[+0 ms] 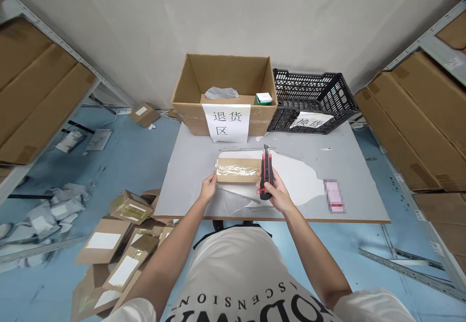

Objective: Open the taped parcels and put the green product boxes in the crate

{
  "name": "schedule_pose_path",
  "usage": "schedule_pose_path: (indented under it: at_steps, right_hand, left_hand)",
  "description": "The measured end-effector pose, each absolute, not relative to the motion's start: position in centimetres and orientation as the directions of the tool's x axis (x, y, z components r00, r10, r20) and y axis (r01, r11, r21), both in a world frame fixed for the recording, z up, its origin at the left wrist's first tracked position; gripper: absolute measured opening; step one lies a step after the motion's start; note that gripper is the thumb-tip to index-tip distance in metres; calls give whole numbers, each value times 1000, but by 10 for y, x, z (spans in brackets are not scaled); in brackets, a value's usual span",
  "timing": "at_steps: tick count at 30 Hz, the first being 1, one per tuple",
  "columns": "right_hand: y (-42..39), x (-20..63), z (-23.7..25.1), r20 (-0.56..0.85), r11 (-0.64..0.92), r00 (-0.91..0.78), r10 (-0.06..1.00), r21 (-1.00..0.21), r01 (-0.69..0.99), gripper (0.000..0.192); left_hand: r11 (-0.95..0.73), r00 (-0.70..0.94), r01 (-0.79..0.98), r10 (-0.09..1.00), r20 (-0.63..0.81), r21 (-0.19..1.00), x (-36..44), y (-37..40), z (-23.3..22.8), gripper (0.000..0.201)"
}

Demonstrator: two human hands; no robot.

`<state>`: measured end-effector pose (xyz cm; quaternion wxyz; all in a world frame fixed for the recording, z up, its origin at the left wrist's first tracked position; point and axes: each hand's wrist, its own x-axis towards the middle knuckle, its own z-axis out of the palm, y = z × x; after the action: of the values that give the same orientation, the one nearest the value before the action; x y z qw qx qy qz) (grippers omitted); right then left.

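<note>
Right now we have a small brown parcel (pixel 238 170) lying flat on the grey table (pixel 357 167), roughly in the middle of it and close to our edge, on top of a torn white mailing bag (pixel 302 179). Our left hand (pixel 208 186) rests against the parcel's left end, fingers curled on its near corner and steadying it. Our right hand (pixel 275 191) is closed around a red and black box cutter (pixel 267 172), which stands just at the parcel's right end with its tip pointing away from us; we cannot tell whether the blade touches the cardboard. Shiny clear tape runs along the top of the parcel.

Further back on the table an open cardboard box (pixel 225 91) stands against the wall, with a white paper sign (pixel 226 122) hanging down its front and a crumpled plastic bag (pixel 221 92) and a small green and white carton (pixel 263 98) inside. Just beside it to the right sits a black plastic crate (pixel 313 100), also bearing a paper label. A small pink item (pixel 334 196), blurred, lies on the table well to the right of our hands. On the blue floor to our left a heap of taped parcels (pixel 120 244) lies near grey mailing bags (pixel 47 210), and metal shelves (pixel 418 118) loaded with big cartons stand on both sides.
</note>
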<state>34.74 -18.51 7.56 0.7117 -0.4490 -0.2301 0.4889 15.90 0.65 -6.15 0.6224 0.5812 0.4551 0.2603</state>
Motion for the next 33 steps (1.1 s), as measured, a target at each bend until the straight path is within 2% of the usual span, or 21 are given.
schedule_pose_path:
  at_steps: [6,9,13,18,21,33]
  right_hand:
    - [-185,338,73,-114,113,396,911,-854,-508,59]
    - [-186,338,63,-156,121,472,868,-854,-506,59]
    - [-199,348,35,-275,141,603,749,-824,-549,56]
    - [-224,360,5,-413,61,581,701,-777,-627,48]
    - [-229,361,1,-409,57,571,712,-777,-627,46]
    - [-220,352,4,-331,7,561,759,-857,-516,56]
  left_hand:
    - [175,485,200,837,-253,964,158,7,-61,46]
    - [179,483,228,832,-271,957,158,7,-58,46]
    - [147,495,255,829,-260,956,158,8,-56,46]
    - [85,511,285,829,-227,955,158,9,-57,48]
    - [69,516,278,830,-209,958,158,9,-57,49]
    - [26,541,311,817,-199,950,155,10,-63,54]
